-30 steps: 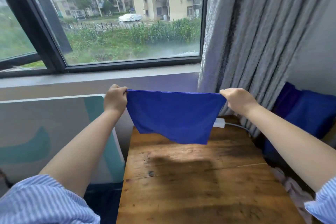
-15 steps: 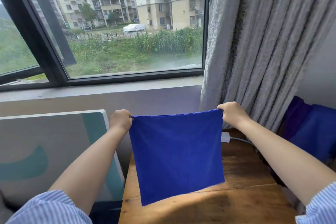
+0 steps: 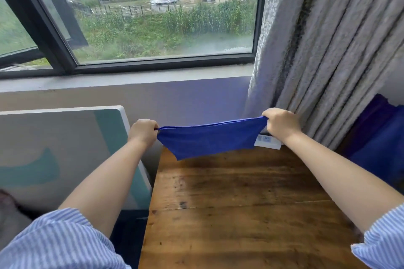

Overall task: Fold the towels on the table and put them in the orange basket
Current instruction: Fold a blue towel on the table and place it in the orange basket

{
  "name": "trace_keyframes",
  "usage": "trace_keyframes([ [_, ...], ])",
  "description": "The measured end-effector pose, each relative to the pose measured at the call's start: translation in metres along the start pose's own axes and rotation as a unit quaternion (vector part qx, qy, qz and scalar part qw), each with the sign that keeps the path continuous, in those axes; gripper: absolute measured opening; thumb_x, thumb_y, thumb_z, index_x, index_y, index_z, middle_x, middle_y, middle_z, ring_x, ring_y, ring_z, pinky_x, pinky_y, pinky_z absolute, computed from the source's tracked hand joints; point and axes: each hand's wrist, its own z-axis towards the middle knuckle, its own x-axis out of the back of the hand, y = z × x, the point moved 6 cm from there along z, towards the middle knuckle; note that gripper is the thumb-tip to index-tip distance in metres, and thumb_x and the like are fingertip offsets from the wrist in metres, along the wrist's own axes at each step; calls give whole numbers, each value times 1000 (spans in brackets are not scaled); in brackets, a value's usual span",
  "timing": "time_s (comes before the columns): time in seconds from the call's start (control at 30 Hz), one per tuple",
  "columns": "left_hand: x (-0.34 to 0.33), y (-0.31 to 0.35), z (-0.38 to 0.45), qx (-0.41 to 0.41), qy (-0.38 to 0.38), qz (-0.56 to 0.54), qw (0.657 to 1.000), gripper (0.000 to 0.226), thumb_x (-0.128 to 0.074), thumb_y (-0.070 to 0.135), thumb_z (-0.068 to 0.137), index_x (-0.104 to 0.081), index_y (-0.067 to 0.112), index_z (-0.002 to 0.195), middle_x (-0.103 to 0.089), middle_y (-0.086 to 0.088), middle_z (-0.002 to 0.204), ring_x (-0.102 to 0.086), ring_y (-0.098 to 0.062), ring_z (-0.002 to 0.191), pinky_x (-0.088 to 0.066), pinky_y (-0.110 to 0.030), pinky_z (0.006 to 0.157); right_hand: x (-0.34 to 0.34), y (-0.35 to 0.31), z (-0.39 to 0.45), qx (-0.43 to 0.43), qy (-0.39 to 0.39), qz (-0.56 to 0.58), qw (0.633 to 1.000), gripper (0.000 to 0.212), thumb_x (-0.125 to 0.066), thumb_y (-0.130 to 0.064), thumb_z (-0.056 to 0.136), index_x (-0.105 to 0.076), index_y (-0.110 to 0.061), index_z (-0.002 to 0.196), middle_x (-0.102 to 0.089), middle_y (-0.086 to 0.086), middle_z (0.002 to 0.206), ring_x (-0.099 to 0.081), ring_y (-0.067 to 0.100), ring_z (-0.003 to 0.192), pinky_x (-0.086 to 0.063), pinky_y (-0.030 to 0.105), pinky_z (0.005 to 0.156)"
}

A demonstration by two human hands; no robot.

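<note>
Blue towel (image 3: 209, 138) hung stretched in the air between the person's two hands, above the far edge of the wooden table (image 3: 240, 214). The left hand (image 3: 143, 132) had its fingers curled tight round the towel's left top corner, and the right hand (image 3: 281, 122) gripped the right top corner in the same closed fist, a little higher, so the top edge ran slightly uphill to the right. The cloth looked doubled over (two edges showed along the top), and it sagged into a shallow drape whose lowest point, on the left side, hung just above the table's far left corner; whether it touched the wood I could not tell. Both forearms were bare, with blue-and-white striped sleeves (image 3: 59, 242) pushed up near the elbows.

A small white box (image 3: 267, 142) sat at the table's back edge, partly hidden behind the towel's right end. Grey curtains (image 3: 328, 50) hung to the right, and beside them lay more blue fabric (image 3: 380, 137). A white and teal board (image 3: 65, 148) leaned to the left of the table under the window (image 3: 153, 17), which looked out on greenery and apartment blocks.
</note>
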Motion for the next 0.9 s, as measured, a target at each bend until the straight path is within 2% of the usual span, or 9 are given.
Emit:
trace_keyframes([
  [0.1, -47, -7, -34, -50, -167, 77, 982, 19, -57, 13, 85, -71, 10, 97, -68, -12, 105, -60, -28, 100, -46, -27, 78, -45, -4, -48, 21, -98, -19, 995, 24, -48, -8, 84, -65, -8, 100, -66, 11, 107, -60, 29, 101, -46, 32, 78],
  [0.23, -103, -14, -91, -85, -300, 171, 935, 23, -54, 16, 84, -68, 6, 100, -62, -14, 95, -57, -27, 90, -48, -29, 80, -105, -8, -122, 62, -251, -49, 965, 25, -46, -8, 83, -64, -10, 101, -64, 6, 109, -57, 25, 105, -44, 28, 82],
  [0.37, -161, -14, -155, -121, -419, 224, 872, 28, -55, 18, 86, -64, 5, 109, -63, -11, 109, -58, -27, 103, -48, -32, 86, -151, -12, -200, 105, -403, -112, 902, 23, -44, -5, 82, -61, -9, 97, -61, 8, 107, -58, 27, 101, -46, 30, 76],
  [0.43, -186, -15, -188, -159, -473, 259, 827, 30, -52, 20, 90, -61, 3, 113, -61, -9, 92, -57, -27, 92, -48, -32, 82, -169, -13, -236, 119, -474, -138, 861, 19, -42, -2, 82, -57, -11, 90, -58, 9, 100, -56, 27, 91, -41, 30, 69],
  [0.5, -207, -16, -213, -190, -501, 280, 797, 31, -46, 18, 93, -59, 1, 115, -41, -1, 68, -45, -22, 74, -46, -30, 69, -180, -14, -265, 144, -518, -152, 829, 16, -40, -1, 83, -49, -13, 79, -54, 10, 99, -52, 25, 89, -38, 30, 68],
  [0.53, -216, -18, -224, -202, -511, 290, 783, 30, -45, 17, 93, -58, 1, 115, -37, 0, 68, -42, -21, 75, -44, -30, 68, -185, -13, -276, 156, -530, -162, 817, 16, -40, -1, 83, -51, -12, 81, -55, 11, 105, -52, 26, 96, -38, 31, 70],
  [0.7, -256, -28, -263, -246, -506, 283, 777, 27, -47, 10, 91, -57, 5, 115, -48, -10, 120, -45, -24, 104, -46, -32, 82, -197, -16, -316, 204, -538, -185, 797, 28, -41, -5, 86, -55, -7, 110, -53, 11, 117, -48, 27, 111, -43, 34, 83],
  [0.77, -264, -30, -272, -248, -497, 268, 787, 27, -47, 8, 91, -55, 5, 116, -45, -10, 126, -42, -26, 115, -46, -32, 83, -202, -17, -326, 216, -543, -189, 789, 28, -42, -7, 87, -54, -8, 111, -53, 11, 118, -49, 28, 111, -43, 34, 84],
  [0.9, -278, -32, -290, -234, -513, 258, 784, 27, -45, 0, 88, -55, 3, 113, -42, -12, 126, -41, -28, 114, -43, -31, 79, -211, -17, -342, 223, -583, -201, 755, 30, -42, -10, 87, -53, -9, 115, -53, 12, 121, -49, 29, 114, -43, 36, 89],
])
